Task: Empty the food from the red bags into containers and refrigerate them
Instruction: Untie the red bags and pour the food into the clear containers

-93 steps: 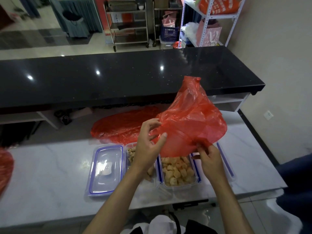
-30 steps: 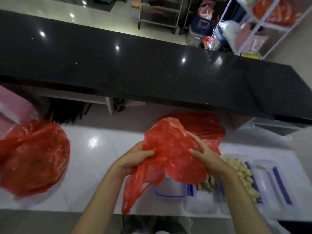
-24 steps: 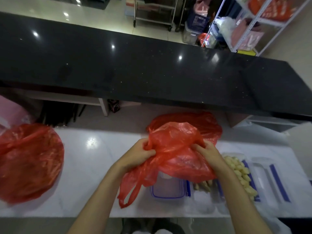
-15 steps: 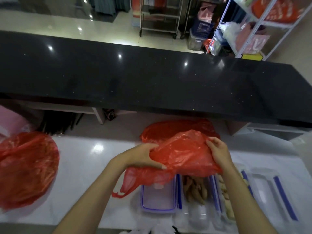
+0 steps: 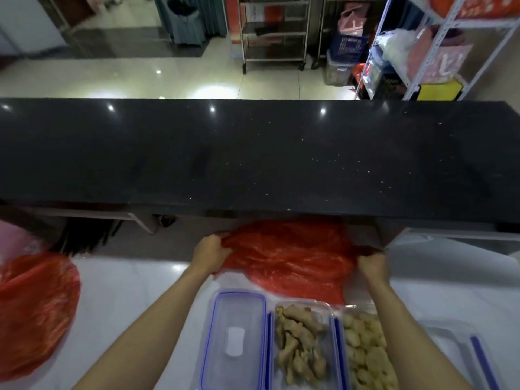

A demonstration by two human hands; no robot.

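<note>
An emptied red plastic bag lies spread at the back of the white counter, over another red bag beneath it. My left hand grips its left edge and my right hand grips its right edge. In front of the bag stand two clear containers with blue clips: one holds ginger root, the other pale food chunks. A blue-rimmed lid lies flat to the left of them.
A full red bag sits at the counter's left end. Another clear lid lies at the right. A raised black countertop runs along the back. Shelving racks stand beyond it.
Both hands have carried the emptied red bag away from above the containers to the back of the counter and spread it flat. The ginger container and the chunk container now show fully.
</note>
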